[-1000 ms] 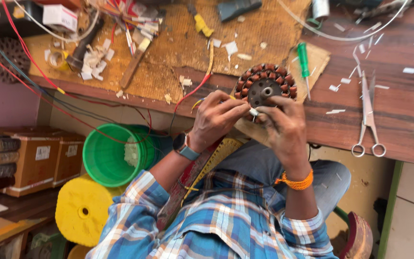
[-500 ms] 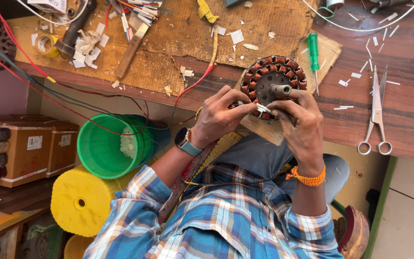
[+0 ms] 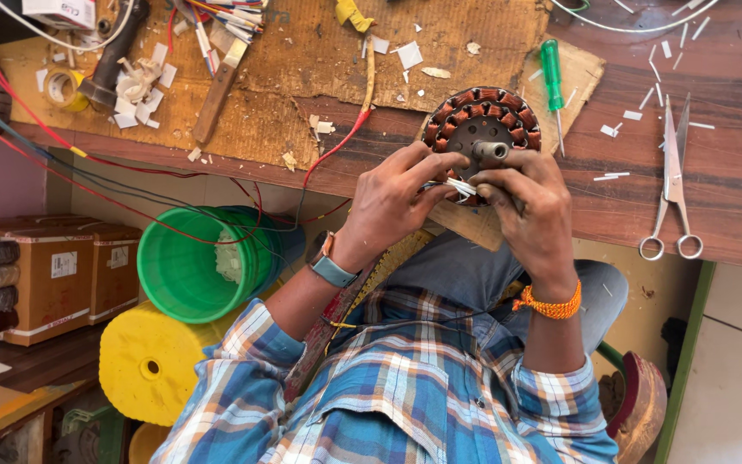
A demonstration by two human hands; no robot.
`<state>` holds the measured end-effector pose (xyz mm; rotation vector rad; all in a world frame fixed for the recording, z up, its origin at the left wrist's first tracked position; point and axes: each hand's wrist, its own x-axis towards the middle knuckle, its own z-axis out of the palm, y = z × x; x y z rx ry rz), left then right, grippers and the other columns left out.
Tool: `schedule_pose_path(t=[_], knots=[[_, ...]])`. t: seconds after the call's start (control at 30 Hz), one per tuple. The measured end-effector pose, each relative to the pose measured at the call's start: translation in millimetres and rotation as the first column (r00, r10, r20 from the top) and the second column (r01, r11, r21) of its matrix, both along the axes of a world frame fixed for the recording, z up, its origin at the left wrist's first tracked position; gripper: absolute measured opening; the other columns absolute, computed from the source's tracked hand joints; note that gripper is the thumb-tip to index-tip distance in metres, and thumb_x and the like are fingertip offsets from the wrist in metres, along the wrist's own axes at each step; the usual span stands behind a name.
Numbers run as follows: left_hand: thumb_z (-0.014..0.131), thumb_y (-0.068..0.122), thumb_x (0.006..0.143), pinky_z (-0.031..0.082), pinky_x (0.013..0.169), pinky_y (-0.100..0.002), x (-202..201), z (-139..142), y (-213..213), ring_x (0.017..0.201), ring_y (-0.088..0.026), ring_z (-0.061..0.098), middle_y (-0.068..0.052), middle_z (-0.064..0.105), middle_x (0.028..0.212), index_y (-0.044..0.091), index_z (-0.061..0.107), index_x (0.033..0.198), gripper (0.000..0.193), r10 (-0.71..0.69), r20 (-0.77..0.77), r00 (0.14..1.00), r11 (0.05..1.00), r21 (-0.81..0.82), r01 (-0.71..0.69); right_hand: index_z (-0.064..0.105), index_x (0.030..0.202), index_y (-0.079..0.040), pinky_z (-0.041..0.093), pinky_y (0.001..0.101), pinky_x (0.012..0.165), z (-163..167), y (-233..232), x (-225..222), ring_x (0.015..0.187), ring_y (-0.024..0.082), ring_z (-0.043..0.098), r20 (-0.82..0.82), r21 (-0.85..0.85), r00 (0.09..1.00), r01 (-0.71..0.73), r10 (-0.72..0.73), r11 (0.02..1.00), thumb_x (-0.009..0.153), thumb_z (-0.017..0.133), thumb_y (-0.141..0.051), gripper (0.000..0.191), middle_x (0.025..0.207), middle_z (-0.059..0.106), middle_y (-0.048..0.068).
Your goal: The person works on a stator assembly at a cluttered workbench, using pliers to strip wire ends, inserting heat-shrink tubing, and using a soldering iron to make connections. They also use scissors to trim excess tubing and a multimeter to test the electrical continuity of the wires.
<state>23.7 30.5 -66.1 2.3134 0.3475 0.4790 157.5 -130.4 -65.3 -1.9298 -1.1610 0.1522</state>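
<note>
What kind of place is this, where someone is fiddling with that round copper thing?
Probably a small electrical repair workshop, likely for motors. Both hands, left hand and right hand, hold a copper-wound motor stator at a worn wooden workbench strewn with scissors, a green screwdriver and loose wires.

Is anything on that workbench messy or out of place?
Yes. White paper scraps are scattered across the wooden bench, and the cardboard sheet is torn and frayed at its edges. The scissors lie open. Both hands, left hand and right hand, hold the copper-wound stator.
</note>
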Motion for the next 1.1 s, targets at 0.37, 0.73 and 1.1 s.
schedule_pose_path(t=[0.37, 0.73, 1.1], knots=[[0.077, 0.012, 0.087, 0.057, 0.078, -0.037, 2.0, -4.3, 16.8, 0.094, -0.025, 0.071, -0.002, 0.066, 0.103, 0.017, 0.073, 0.102, 0.016, -0.119, 0.076, 0.990, 0.983, -0.128, 0.128, 0.076, 0.097, -0.005, 0.051, 0.0395, 0.094, 5.3, 10.2, -14.9, 0.109, 0.025, 0.063, -0.072, 0.000, 0.993, 0.095, -0.094, 0.996, 0.081, 0.083, -0.003, 0.018, 0.112, 0.072, 0.007], [0.082, 0.015, 0.078, 0.051, 0.080, -0.039, 3.8, 10.6, 5.6, 0.092, -0.028, 0.059, 0.002, 0.067, 0.098, 0.020, 0.076, 0.090, 0.014, 0.055, 0.083, 0.995, 0.995, 0.079, -0.062, 0.077, 0.105, -0.007, 0.053, 0.0355, 0.082, -0.4, -4.5, -22.6, 0.102, 0.023, 0.065, -0.122, 0.051, 0.978, 0.177, -0.170, 0.983, 0.097, 0.074, -0.008, 0.009, 0.119, 0.071, 0.006], [0.076, 0.021, 0.096, 0.052, 0.080, -0.047, 152.5, 85.9, 106.0, 0.091, -0.035, 0.067, -0.013, 0.068, 0.095, 0.006, 0.069, 0.098, 0.017, -0.140, 0.246, 0.959, 0.931, 0.363, 0.043, 0.073, 0.114, -0.006, 0.042, 0.0476, 0.104, -19.5, -135.3, 31.6, 0.116, 0.032, 0.059, 0.317, -0.056, 0.737, 0.643, -0.597, 0.764, 0.098, 0.087, -0.022, 0.026, 0.116, 0.066, 0.011]])
